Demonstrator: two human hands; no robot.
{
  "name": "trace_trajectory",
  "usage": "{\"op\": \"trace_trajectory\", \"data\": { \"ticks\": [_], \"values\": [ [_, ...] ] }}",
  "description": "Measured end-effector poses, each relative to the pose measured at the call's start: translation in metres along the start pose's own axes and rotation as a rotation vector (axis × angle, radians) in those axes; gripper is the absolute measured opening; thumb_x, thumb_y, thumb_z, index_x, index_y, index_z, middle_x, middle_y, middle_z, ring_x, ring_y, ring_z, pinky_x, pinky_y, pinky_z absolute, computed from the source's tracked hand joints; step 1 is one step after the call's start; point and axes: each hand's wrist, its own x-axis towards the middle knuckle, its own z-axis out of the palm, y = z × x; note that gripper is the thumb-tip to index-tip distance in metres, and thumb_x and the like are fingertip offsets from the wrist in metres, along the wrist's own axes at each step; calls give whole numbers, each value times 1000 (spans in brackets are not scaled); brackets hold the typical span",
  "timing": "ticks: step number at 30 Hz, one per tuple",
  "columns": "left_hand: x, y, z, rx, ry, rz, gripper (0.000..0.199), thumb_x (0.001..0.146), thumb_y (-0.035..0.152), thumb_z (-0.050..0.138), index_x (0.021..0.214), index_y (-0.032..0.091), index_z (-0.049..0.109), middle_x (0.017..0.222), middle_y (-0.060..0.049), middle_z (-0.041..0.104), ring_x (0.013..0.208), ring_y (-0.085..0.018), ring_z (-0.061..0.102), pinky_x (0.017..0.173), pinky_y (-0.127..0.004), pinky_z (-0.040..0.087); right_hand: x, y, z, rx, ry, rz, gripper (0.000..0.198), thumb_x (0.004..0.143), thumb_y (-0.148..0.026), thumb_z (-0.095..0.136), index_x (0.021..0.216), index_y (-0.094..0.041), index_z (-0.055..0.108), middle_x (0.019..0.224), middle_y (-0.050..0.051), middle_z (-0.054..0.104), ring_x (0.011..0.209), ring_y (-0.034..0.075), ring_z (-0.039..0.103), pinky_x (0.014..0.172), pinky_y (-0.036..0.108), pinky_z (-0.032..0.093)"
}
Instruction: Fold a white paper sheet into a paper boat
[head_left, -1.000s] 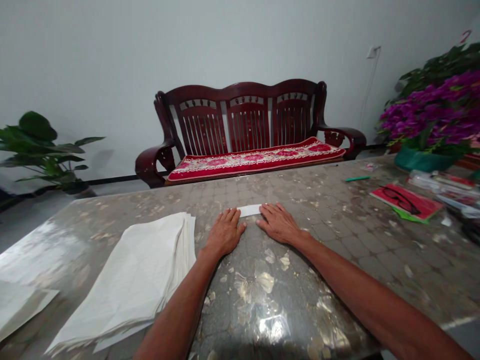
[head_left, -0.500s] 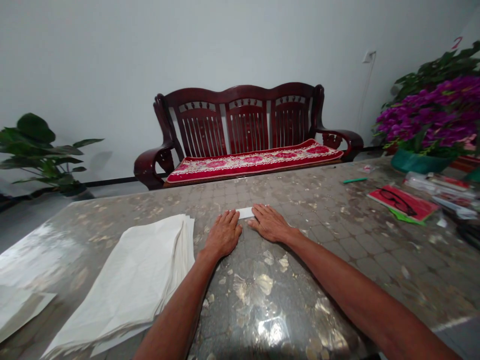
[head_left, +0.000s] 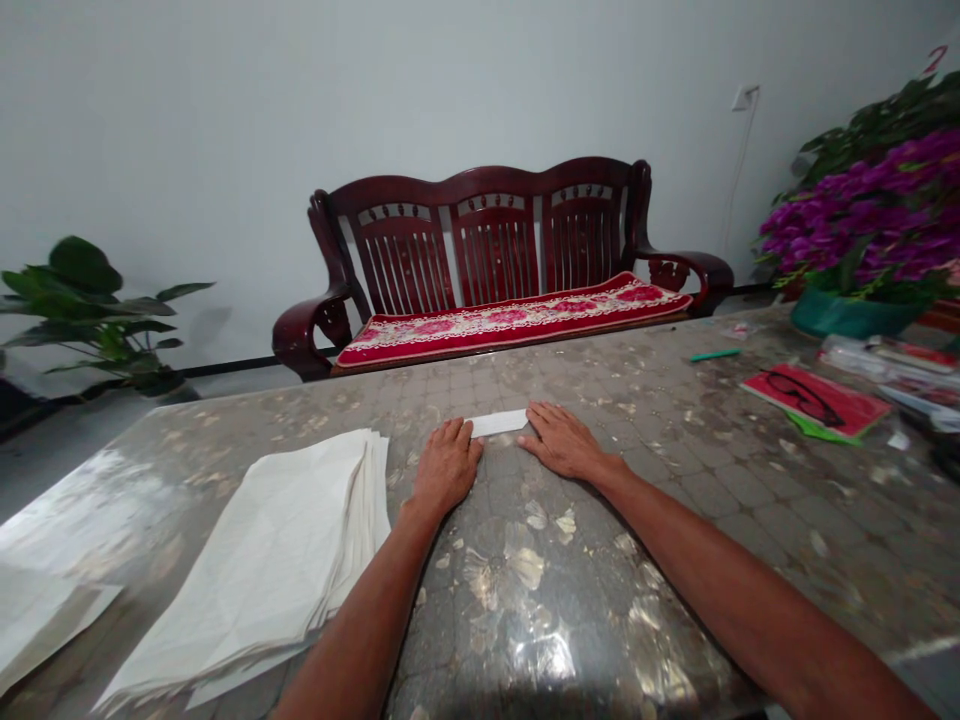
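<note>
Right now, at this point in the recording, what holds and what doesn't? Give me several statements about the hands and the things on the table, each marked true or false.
1. The white strip lies on the table between the left hand and the right hand. True.
2. A stack of white sheets lies to the left of the left hand. True.
3. The right hand rests on that stack. False: it is at the right end of the strip.
4. Dark-framed glasses lie on a flat red item. True.
5. The red item lies left of the stack. False: it lies far to the right, past the right hand.
</note>
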Motion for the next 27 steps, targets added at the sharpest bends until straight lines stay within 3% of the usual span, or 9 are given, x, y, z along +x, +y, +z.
{"op": "trace_trajectory", "data": {
  "ticks": [5, 10, 16, 19, 23, 27],
  "values": [
    [6, -4, 0, -120, 74, -179, 57, 94, 37, 55, 144, 11, 48, 146, -20, 55, 134, -31, 52, 111, -45, 43, 0, 3, -2, 59, 50, 17, 67, 98, -49, 48, 153, -11, 39, 155, 18, 44, 143, 29, 41, 118, 45, 30],
    [13, -6, -5, -268, 78, -239, 69, 83, 31, 68, 146, 13, 46, 131, -16, 66, 123, -32, 61, 105, -48, 47, 1, 7, -2, 134, 96, 66, 66, 98, -42, 48, 156, -14, 34, 154, 17, 46, 139, 27, 47, 116, 45, 34],
    [9, -11, -5, -390, 124, -205, 48, 79, 19, 67, 127, 21, 66, 107, -8, 75, 103, -25, 68, 95, -41, 53, 0, 10, -1, 104, 114, 34, 54, 97, -37, 50, 147, -16, 48, 147, 14, 54, 133, 26, 52, 114, 41, 37],
    [8, -11, -3, -425, 131, -158, 39, 78, 16, 65, 115, 22, 72, 98, -5, 74, 94, -22, 69, 90, -37, 55, 0, 10, -2, 108, 138, 37, 57, 95, -35, 52, 149, -18, 46, 151, 13, 50, 136, 25, 48, 115, 41, 35],
    [7, -9, 0, -486, 182, -122, 34, 79, 13, 59, 109, 22, 74, 93, -3, 74, 88, -18, 68, 87, -32, 54, 2, 8, -2, 113, 203, 109, 56, 95, -35, 51, 147, -15, 48, 151, 14, 49, 138, 26, 46, 115, 42, 35],
    [7, -7, 3, -526, 226, -111, 31, 80, 12, 57, 105, 21, 73, 94, -3, 74, 87, -17, 69, 86, -31, 55, 6, 5, -1, 179, 250, 220, 51, 94, -34, 51, 143, -18, 52, 140, 13, 60, 123, 27, 60, 106, 41, 46]
  ]
}}
